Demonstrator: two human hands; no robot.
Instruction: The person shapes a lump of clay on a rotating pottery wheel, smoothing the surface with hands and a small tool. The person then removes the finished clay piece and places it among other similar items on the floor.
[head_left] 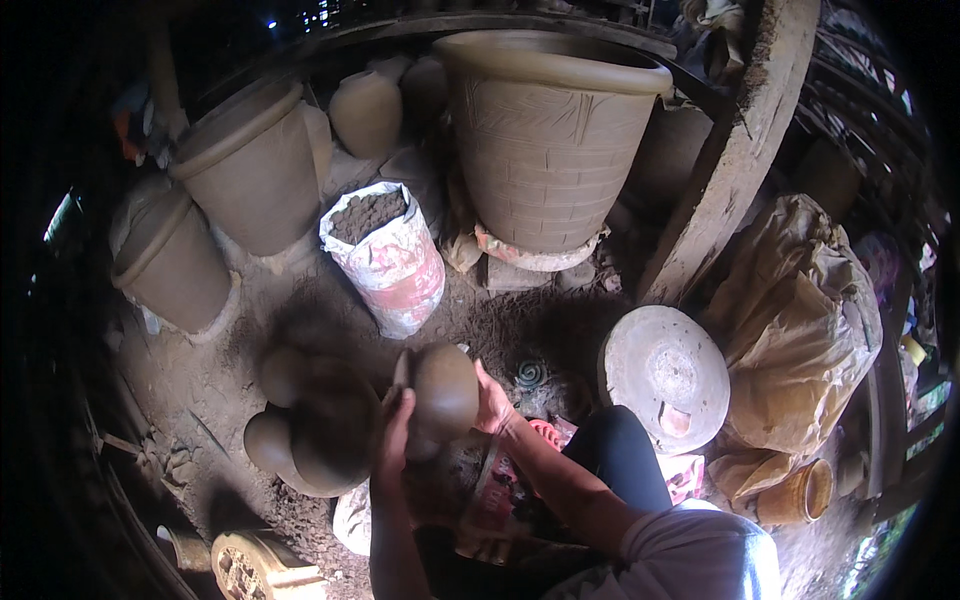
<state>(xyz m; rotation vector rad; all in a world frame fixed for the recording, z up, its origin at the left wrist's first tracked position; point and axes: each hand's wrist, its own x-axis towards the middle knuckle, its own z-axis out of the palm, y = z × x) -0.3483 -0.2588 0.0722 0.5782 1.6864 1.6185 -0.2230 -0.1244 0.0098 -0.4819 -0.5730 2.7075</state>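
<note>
Between my two hands is a smooth, rounded brown clay piece [446,393], held off the ground. My left hand [396,412] presses its left side with the fingers pointing up. My right hand [492,402] cups its right side, thumb and fingers against the clay. Just left of my left hand stands a bigger dark clay form [336,437] with several rounded lobes, partly in shadow. The underside of the held piece and some of my fingertips are hidden.
An open sack of crumbled clay [385,262] stands ahead. Behind it are a large patterned clay planter [555,150] and plain clay pots [250,175]. To my right are a round pale disc [667,375], a wooden post [735,150] and a big tan bag [800,320].
</note>
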